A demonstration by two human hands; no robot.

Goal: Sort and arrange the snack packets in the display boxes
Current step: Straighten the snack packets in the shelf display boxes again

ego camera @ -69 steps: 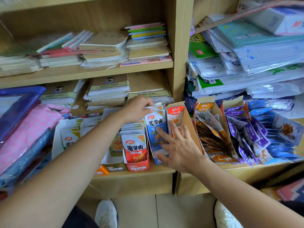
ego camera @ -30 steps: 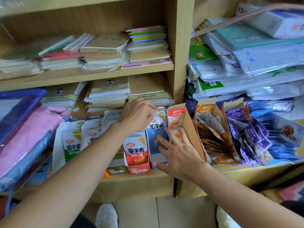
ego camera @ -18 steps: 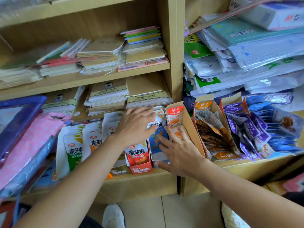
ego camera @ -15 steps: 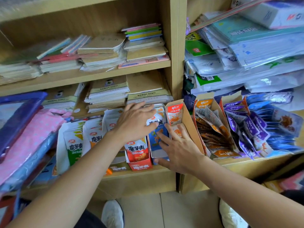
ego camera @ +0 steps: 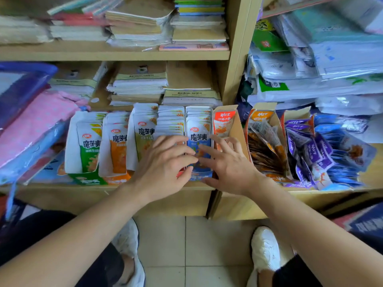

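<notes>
Several display boxes of snack packets stand in a row on the lower shelf: a green box [ego camera: 87, 146], an orange box [ego camera: 118, 150], a yellow-green row [ego camera: 144, 133], a red box [ego camera: 171, 123] and a blue box [ego camera: 199, 129]. My left hand [ego camera: 165, 164] lies over the front of the red box, fingers loosely bent and touching the packets. My right hand [ego camera: 226, 164] rests with straight fingers on the front blue packet and the half-empty orange carton [ego camera: 224, 123] beside it. The two hands' fingertips nearly meet.
To the right, a brown-packet box [ego camera: 263, 146] and loose purple and blue packets [ego camera: 323, 150] spill over the shelf. Stacks of notebooks [ego camera: 141, 88] fill the shelves behind. Pink and blue plastic bags [ego camera: 31, 125] lie at left. A shelf upright [ego camera: 238, 48] divides the bays.
My left hand slid from the back of the packets down to the front of the red box. My right hand stayed on the blue box. The view tilted downward.
</notes>
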